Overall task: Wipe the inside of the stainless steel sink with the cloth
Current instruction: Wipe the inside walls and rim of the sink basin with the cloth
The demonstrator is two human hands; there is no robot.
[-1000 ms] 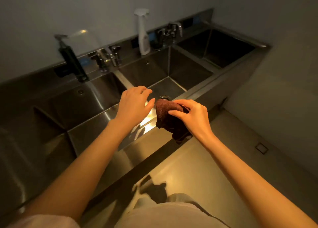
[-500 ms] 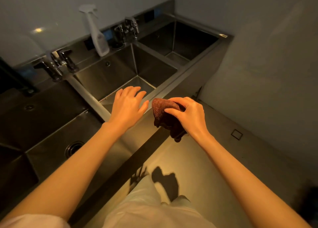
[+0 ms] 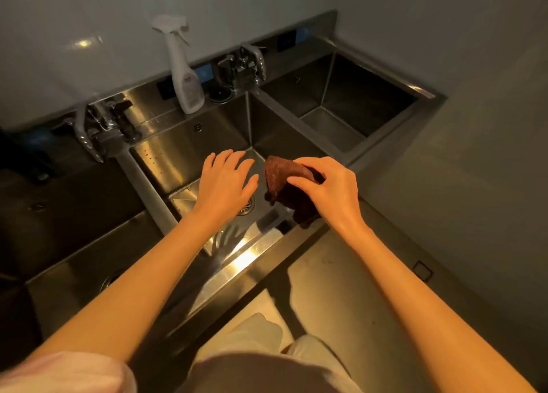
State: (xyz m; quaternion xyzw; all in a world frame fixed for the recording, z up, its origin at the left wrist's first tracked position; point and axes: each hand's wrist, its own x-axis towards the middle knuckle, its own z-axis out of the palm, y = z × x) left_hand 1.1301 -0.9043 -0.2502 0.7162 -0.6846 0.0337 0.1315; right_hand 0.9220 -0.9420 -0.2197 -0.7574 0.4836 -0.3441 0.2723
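A stainless steel sink unit has three basins side by side; the middle basin (image 3: 178,155) lies right under my hands, with a round drain (image 3: 247,207) in its floor. My right hand (image 3: 329,191) pinches a folded dark brown cloth (image 3: 281,182) and holds it over the basin's right side, above the front rim. My left hand (image 3: 225,183) hovers over the basin with fingers spread and holds nothing. It partly hides the drain.
A white spray bottle (image 3: 184,75) stands on the back ledge between two sets of taps (image 3: 246,66) (image 3: 100,122). Another basin (image 3: 350,107) lies to the right and a darker one (image 3: 74,208) to the left. A wall closes the right side.
The view has swung back to the left, so the middle basin now sits under both hands. My right hand still holds the cloth, and my left hand stays spread beside it.
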